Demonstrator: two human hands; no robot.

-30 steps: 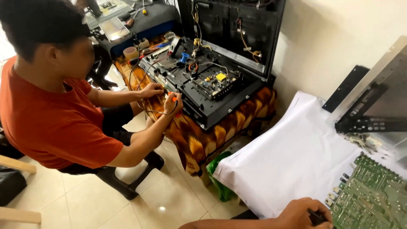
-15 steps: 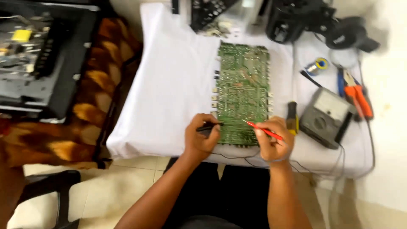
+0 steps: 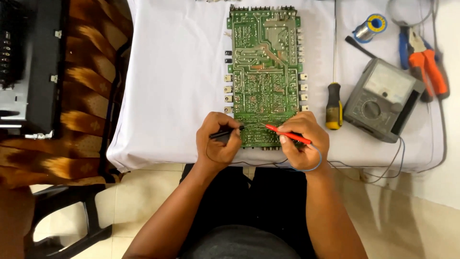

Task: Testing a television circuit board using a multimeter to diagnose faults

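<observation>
A long green circuit board (image 3: 263, 72) lies solder side up on a white cloth (image 3: 177, 72). My left hand (image 3: 218, 141) grips a black test probe (image 3: 225, 134) with its tip at the board's near edge. My right hand (image 3: 303, 139) holds a red test probe (image 3: 287, 135), its tip touching the board close to the black one. Thin wires run from both probes toward a grey analogue meter (image 3: 383, 98) at the right.
A yellow-and-black screwdriver (image 3: 334, 103) lies between board and meter. A solder spool (image 3: 370, 27) and orange pliers (image 3: 426, 60) sit at the far right. A brown patterned cloth (image 3: 91, 96) under an opened black chassis (image 3: 28, 67) is at the left; a dark stool (image 3: 67, 216) stands below.
The view swung from a person in an orange shirt at the neighbouring bench down to my own table. Both hands now hold the probes on the board's near edge, seen closer.
</observation>
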